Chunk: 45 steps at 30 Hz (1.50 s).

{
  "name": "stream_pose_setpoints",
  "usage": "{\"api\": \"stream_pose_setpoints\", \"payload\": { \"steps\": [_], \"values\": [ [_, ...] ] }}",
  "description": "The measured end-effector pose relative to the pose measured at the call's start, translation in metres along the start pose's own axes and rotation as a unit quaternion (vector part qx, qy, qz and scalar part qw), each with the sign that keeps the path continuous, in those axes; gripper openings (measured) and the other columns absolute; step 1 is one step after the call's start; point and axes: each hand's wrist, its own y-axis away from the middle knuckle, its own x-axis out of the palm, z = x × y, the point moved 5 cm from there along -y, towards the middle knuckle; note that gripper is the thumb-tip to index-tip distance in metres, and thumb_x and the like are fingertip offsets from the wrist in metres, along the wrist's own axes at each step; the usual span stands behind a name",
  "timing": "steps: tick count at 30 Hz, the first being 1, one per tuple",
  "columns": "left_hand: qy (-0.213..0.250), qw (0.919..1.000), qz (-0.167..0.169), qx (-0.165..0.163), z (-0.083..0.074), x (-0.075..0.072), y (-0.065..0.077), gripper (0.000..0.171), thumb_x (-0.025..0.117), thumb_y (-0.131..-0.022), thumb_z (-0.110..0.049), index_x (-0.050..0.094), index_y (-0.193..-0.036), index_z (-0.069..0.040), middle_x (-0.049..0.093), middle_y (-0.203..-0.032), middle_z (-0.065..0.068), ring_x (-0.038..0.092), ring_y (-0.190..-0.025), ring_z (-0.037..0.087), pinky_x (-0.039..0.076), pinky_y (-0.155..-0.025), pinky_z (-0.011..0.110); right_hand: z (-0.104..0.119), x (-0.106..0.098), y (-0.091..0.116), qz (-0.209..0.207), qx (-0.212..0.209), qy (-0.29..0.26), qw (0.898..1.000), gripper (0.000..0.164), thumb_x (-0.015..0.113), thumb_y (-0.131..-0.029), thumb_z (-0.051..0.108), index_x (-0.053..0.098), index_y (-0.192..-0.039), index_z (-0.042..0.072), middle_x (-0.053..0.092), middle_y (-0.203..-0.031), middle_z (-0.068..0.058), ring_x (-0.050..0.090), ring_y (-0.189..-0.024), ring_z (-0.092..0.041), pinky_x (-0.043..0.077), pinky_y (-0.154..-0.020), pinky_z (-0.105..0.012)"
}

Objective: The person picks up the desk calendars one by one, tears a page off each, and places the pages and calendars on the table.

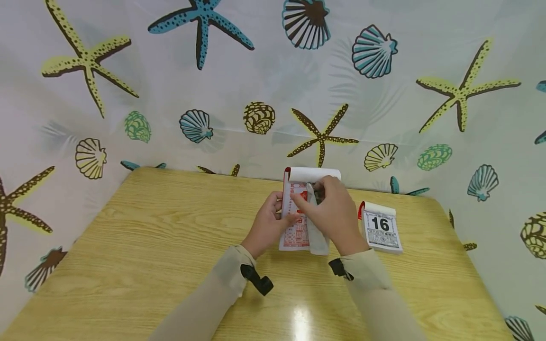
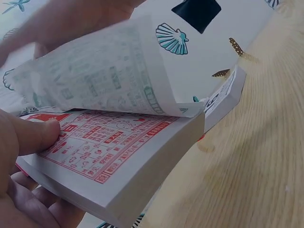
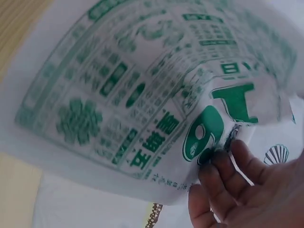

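From my remote feed: left hand [image 1: 269, 222] steadies the tear-off calendar [image 2: 124, 156] while right hand [image 1: 334, 213] pinches a half-lifted green-printed page [image 3: 142, 99] (not yet detached).

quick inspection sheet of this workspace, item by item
surface: light wooden table, glare spot near the front edge
job's things: thick tear-off calendar pad with a red-printed page showing; thin green-printed sheet lifted off it
clutter: second calendar pad showing 16, lying to the right, apart
grippers: left hand holds the pad, thumb on the red page; right hand pinches the lifted sheet
cables: nothing seen
surroundings: curtain printed with starfish and shells behind the table
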Motion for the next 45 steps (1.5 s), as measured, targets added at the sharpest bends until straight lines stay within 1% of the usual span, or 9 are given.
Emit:
{"api": "stream_pose_setpoints", "payload": {
  "steps": [4,9,19,25,30,32,36,39,45],
  "values": [
    [0.008,0.9999,-0.011,-0.003,-0.001,-0.002,-0.001,0.041,0.065,-0.102,-0.008,0.046,-0.139,-0.01,0.068,-0.127,0.014,0.072,-0.106,0.03,0.061,-0.084,0.042,-0.002,-0.009,0.003,-0.05,-0.003,-0.067,0.996,0.04,0.051,-0.104,0.04,0.058,-0.119,0.004,0.054,-0.118,-0.014,0.052,-0.104,-0.03,0.048,-0.088,-0.046],
    [0.007,0.9997,-0.024,-0.004,0.001,-0.005,-0.002,0.039,0.063,-0.102,-0.004,0.047,-0.137,-0.01,0.068,-0.128,0.013,0.071,-0.108,0.03,0.061,-0.086,0.044,-0.014,-0.01,0.001,-0.044,0.065,-0.098,0.992,0.044,0.057,-0.103,0.026,0.049,-0.138,0.0,0.048,-0.133,-0.018,0.05,-0.118,-0.033,0.049,-0.091,-0.05],
    [0.014,0.9993,-0.035,-0.005,0.002,-0.006,-0.002,0.039,0.063,-0.103,-0.004,0.046,-0.138,-0.01,0.067,-0.131,0.013,0.071,-0.11,0.03,0.061,-0.087,0.043,-0.026,-0.004,-0.003,-0.013,0.117,-0.118,0.986,0.053,0.066,-0.1,0.032,0.05,-0.141,0.004,0.057,-0.115,-0.011,0.056,-0.089,-0.025,0.049,-0.068,-0.037],
    [0.002,0.9991,-0.042,-0.004,0.004,-0.006,-0.002,0.041,0.057,-0.103,0.001,0.045,-0.141,-0.011,0.066,-0.129,0.014,0.069,-0.106,0.028,0.059,-0.087,0.042,-0.038,0.001,-0.006,0.03,0.187,-0.237,0.953,0.049,0.071,-0.099,0.035,0.053,-0.132,0.004,0.068,-0.1,-0.011,0.067,-0.078,-0.017,0.056,-0.064,-0.028],
    [0.005,0.9995,-0.032,-0.004,0.005,-0.006,-0.003,0.04,0.061,-0.102,-0.001,0.047,-0.139,-0.012,0.067,-0.129,0.012,0.071,-0.107,0.028,0.06,-0.087,0.043,-0.041,0.0,-0.006,0.083,0.232,-0.305,0.92,0.047,0.068,-0.1,0.043,0.063,-0.124,0.002,0.074,-0.104,-0.011,0.073,-0.079,-0.017,0.061,-0.069,-0.032],
    [0.003,0.9996,-0.029,-0.005,0.006,-0.006,-0.003,0.041,0.063,-0.102,-0.002,0.048,-0.138,-0.013,0.068,-0.129,0.012,0.071,-0.108,0.029,0.06,-0.087,0.043,-0.042,-0.002,-0.007,0.108,0.237,-0.286,0.922,0.051,0.065,-0.101,0.049,0.066,-0.121,0.003,0.074,-0.105,-0.012,0.074,-0.08,-0.017,0.062,-0.069,-0.034],
    [-0.007,0.9993,-0.035,-0.009,0.007,-0.007,-0.003,0.041,0.061,-0.102,0.0,0.047,-0.139,-0.014,0.068,-0.129,0.01,0.07,-0.108,0.027,0.06,-0.088,0.042,-0.043,-0.008,-0.009,0.141,0.221,-0.193,0.946,0.058,0.061,-0.099,0.059,0.069,-0.114,0.003,0.075,-0.097,-0.012,0.073,-0.073,-0.019,0.061,-0.064,-0.033],
    [-0.012,0.9992,-0.037,-0.009,0.007,-0.007,-0.003,0.041,0.061,-0.102,0.001,0.048,-0.139,-0.014,0.068,-0.128,0.01,0.07,-0.107,0.026,0.059,-0.087,0.041,-0.043,-0.01,-0.01,0.144,0.206,-0.163,0.954,0.053,0.063,-0.1,0.055,0.07,-0.115,0.004,0.075,-0.094,-0.012,0.073,-0.069,-0.019,0.06,-0.061,-0.033],
    [0.016,0.9997,-0.019,-0.004,0.006,-0.006,-0.003,0.042,0.066,-0.101,-0.007,0.048,-0.138,-0.014,0.068,-0.128,0.011,0.072,-0.109,0.029,0.06,-0.087,0.043,-0.046,-0.012,-0.011,0.144,0.206,-0.212,0.944,0.04,0.063,-0.104,0.039,0.07,-0.123,0.005,0.075,-0.107,-0.012,0.073,-0.082,-0.018,0.06,-0.073,-0.032]
  ]
}}
